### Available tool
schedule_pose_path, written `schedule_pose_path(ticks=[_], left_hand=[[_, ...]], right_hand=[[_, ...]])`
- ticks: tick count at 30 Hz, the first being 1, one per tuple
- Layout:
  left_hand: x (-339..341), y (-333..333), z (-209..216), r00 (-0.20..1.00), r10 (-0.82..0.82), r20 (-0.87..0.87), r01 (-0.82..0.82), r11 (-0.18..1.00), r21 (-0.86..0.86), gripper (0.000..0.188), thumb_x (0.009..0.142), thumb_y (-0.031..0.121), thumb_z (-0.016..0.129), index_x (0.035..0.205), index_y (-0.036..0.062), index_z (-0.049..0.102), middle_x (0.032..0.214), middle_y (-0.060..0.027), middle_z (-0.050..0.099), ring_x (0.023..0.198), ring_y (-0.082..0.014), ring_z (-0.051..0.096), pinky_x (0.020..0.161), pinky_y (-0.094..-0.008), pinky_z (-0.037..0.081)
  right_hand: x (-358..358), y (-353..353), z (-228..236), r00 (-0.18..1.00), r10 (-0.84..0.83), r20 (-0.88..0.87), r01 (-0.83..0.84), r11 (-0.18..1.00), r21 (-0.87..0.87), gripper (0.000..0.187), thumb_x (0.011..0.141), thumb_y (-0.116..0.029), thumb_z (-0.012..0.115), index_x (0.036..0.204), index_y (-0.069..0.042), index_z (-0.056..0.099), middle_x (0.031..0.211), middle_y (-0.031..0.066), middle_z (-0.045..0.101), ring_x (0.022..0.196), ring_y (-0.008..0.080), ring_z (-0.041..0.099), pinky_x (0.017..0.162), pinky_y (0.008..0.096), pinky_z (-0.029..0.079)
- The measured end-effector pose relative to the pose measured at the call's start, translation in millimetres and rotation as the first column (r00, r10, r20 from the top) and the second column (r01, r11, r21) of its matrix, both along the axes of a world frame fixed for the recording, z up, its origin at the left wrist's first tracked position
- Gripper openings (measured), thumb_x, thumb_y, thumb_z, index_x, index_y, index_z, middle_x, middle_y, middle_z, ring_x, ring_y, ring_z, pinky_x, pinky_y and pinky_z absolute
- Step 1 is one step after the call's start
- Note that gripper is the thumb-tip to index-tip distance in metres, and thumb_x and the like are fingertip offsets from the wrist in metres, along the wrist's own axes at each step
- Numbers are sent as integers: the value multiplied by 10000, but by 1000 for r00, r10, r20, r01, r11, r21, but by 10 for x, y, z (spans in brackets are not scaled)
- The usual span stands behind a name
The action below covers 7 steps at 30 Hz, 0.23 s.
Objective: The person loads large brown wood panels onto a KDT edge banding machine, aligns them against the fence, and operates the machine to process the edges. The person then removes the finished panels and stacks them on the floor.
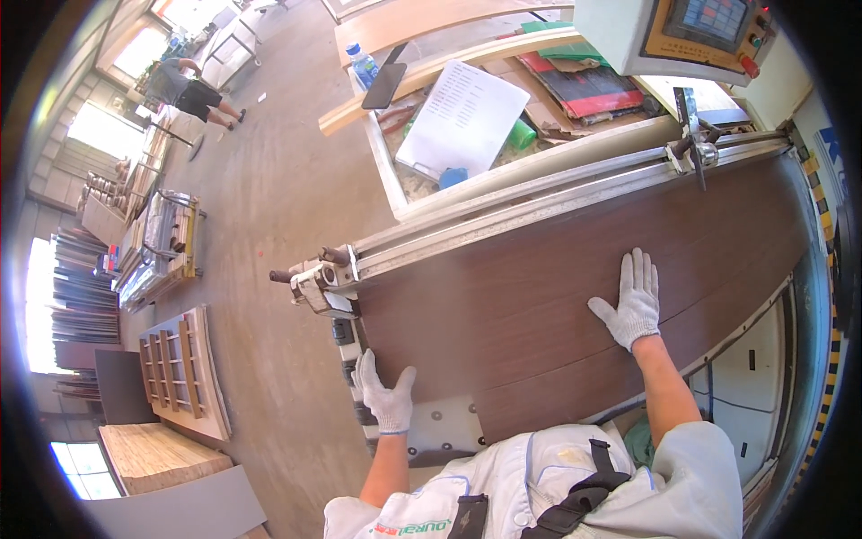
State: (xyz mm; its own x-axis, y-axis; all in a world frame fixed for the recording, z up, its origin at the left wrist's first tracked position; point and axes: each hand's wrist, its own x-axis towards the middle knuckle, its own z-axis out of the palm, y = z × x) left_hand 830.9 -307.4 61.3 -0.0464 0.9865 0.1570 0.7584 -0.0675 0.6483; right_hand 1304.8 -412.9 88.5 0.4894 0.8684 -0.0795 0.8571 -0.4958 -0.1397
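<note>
A wide dark brown wood-grain panel (539, 296) lies on the machine bed in front of me, its far edge along a metal fence rail (503, 220). A lengthwise seam or cut line runs across it. My right hand (630, 304), in a white knit glove, rests flat on the panel with fingers stretched out. At the panel's left end my gloved left hand (386, 393) is spread, its fingers at the edge; exact contact there is hard to make out. Neither hand grips anything. A perforated grey metal plate (444, 424) shows beside the left hand.
Beyond the rail, a tray holds a paper sheet (462, 117), a phone (384, 85) and a bottle (361, 65). A control box (700, 36) stands at upper right. A stop clamp (319, 278) sits on the rail's left end. Far left are stacked boards (166, 454) and another person (184, 90).
</note>
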Motion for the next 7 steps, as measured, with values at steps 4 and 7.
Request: schedule_pose_path(ticks=[4, 7], left_hand=[[16, 8, 26, 1000, 3, 17, -3, 1000, 3, 872, 718, 196, 948, 1481, -27, 590, 1512, -257, 574, 1436, -427, 499, 1225, -521, 400], [9, 14, 25, 999, 11, 44, -10, 1000, -15, 878, 718, 197, 948, 1487, -22, 586, 1519, -253, 569, 1437, -426, 498, 1222, -518, 404]], right_hand=[[30, -5, -84, 1000, 11, 9, -11, 1000, -5, 1188, 914, -637, 747, 1687, 99, 225, 1776, 321, 199, 1664, 473, 157, 1368, 543, 101], [45, 1, -70, 1000, 16, 18, -15, 1000, -22, 1192, 914, -641, 745, 1689, 97, 220, 1781, 318, 188, 1667, 471, 145, 1370, 540, 97]])
